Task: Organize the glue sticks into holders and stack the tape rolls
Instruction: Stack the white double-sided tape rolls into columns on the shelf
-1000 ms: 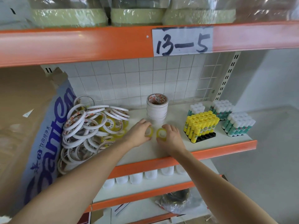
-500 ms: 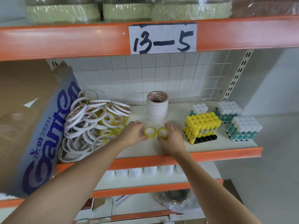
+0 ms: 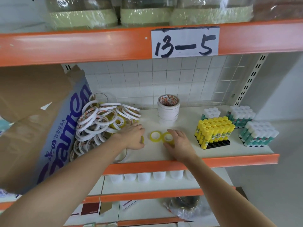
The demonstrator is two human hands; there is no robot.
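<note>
Stockroom or stationery warehouse. Orange-beamed metal racking (image 3: 73, 45) carried a handwritten bin label "13-5" (image 3: 185, 41). Shelves held bulk stock: a loose heap of tape rolls (image 3: 105, 122), glue sticks (image 3: 214, 130) in multipacks, shrink-wrapped bundles (image 3: 144, 12) above, an opened cardboard carton (image 3: 32, 112) at left.

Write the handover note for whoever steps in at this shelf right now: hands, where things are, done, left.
Left hand: fingers curled round a small yellow tape roll, mostly hidden.
Right hand: fingertips on another yellow roll; a third lies flat between the hands, untouched.
Done: stack of white tape rolls stands at the back; yellow glue sticks upright in a black holder; white-capped green glue sticks grouped at right.
Left: the loose pile of tape rolls beside the cardboard box, and the yellow rolls, are unstacked.
</note>
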